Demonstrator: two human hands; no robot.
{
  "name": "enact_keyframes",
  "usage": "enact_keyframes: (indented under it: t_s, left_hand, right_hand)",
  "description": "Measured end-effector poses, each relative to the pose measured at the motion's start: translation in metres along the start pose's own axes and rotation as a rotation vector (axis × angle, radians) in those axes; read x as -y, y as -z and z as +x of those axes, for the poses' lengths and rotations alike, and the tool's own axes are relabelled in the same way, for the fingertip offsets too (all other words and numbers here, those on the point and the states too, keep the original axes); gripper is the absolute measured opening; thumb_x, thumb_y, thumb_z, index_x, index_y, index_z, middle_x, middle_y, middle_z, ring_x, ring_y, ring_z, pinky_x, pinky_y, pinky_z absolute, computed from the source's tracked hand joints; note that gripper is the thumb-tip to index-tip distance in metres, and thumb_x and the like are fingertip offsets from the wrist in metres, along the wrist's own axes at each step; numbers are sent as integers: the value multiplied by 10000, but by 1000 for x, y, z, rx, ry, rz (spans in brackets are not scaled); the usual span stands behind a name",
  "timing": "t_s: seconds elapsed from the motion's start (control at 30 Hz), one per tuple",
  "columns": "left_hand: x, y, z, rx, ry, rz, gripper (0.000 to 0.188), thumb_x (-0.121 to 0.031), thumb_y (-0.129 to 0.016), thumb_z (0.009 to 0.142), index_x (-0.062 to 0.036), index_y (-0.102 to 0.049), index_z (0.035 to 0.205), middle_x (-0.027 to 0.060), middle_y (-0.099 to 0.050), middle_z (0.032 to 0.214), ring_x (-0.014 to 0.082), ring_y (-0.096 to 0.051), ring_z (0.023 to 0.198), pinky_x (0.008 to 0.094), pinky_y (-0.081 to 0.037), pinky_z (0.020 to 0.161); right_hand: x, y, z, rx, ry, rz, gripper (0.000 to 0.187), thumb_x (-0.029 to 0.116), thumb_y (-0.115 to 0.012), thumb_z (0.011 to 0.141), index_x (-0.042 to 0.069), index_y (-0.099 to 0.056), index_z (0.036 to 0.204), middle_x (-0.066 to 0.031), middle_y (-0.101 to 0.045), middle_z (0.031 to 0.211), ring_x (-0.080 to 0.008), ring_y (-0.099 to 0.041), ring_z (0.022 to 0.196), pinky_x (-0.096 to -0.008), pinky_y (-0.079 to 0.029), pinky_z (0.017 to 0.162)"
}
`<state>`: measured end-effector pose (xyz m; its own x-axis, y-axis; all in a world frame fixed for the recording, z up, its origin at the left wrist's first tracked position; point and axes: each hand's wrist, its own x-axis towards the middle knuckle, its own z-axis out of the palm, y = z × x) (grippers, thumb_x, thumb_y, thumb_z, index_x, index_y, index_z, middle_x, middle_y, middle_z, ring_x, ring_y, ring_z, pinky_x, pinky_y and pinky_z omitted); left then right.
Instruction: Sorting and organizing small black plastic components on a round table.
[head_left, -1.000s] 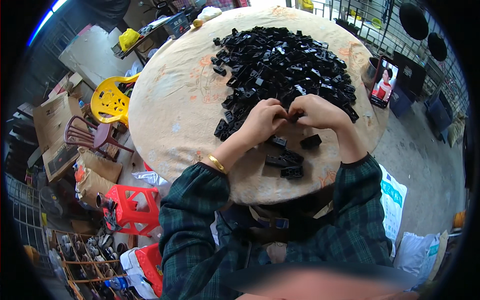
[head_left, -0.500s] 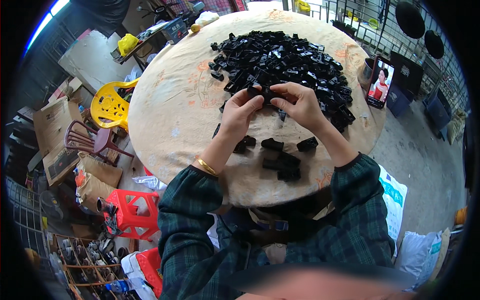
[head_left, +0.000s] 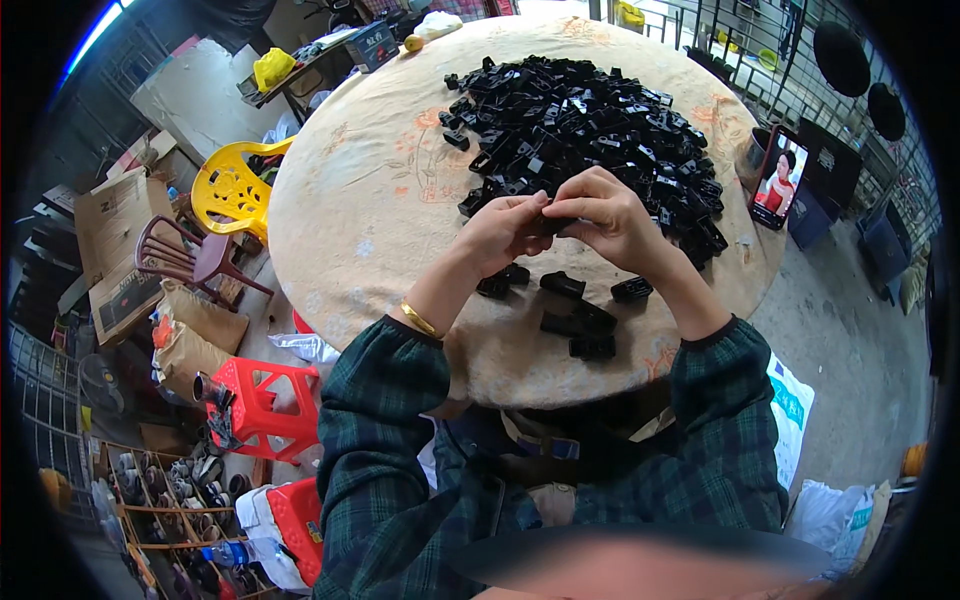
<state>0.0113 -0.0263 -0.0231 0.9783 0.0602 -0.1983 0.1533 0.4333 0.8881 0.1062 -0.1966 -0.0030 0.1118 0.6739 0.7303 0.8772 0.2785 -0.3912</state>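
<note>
The black piece (head_left: 552, 226) was held between both hands above the round worktop (head_left: 340, 215), mostly hidden by the fingers. At the left, a maroon chair (head_left: 213, 257) stood near a yellow chair (head_left: 232, 190), with a red stool (head_left: 262, 400) on the near side of them. A cream cloth (head_left: 360, 180) with orange flowers covered the worktop. A gold bracelet (head_left: 418, 320) circled the left wrist; the left hand (head_left: 497, 235) had its grip clamped on the black piece. Several loose black parts (head_left: 580, 320) lay on the cloth on the person's side of the hands, and beyond them spread a large heap of similar parts (head_left: 590, 130), jumbled at all angles. The right hand (head_left: 612, 220) had its grip clamped on the same piece, its fingertips just beside the left ones. Farther right, a phone (head_left: 778, 180) stood tilted by the worktop's edge, its screen lit, beside a cylindrical container (head_left: 756, 149).
</note>
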Motion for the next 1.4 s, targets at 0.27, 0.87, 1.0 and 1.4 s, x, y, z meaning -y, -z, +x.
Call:
enact_keyframes:
  t_s: [0.27, 0.87, 1.0, 1.4]
  left_hand:
    - [-6, 7, -5, 161, 50, 44, 298, -272, -475, 952, -7, -585, 871, 79, -597, 733, 142, -538, 561, 230, -400, 465]
    - [-19, -16, -24, 102, 55, 40, 317, -257, -492, 938, 34, -576, 1033, 114, -631, 796, 165, -623, 626, 237, -493, 538]
    - [-9, -16, -21, 143, -182, 522, 302, -185, -586, 887, 48, -559, 1078, 62, -633, 810, 113, -624, 655, 216, -495, 560]
    - [14, -45, -39, 524, -703, 1409, 292, -137, -707, 748, -49, -631, 1016, 105, -606, 909, 277, -522, 903, 342, -449, 827]
  right_hand:
    - [2, -5, 2, 33, 185, -74, 308, -17, -703, 653, 39, -658, 952, -65, -609, 885, -242, -580, 823, -322, -489, 702]
    - [9, -4, 0, 18, 9, -137, 539, -36, -692, 640, 74, -579, 1156, -70, -637, 894, -226, -604, 833, -333, -490, 735]
    - [9, -3, -1, 6, -103, -79, 646, -23, -695, 650, 96, -510, 1257, -74, -641, 934, -223, -599, 880, -321, -489, 786]
    - [-37, 18, -11, 110, -302, -214, 160, 10, -582, 738, 46, -683, 856, -94, -655, 849, -245, -616, 802, -324, -500, 721]
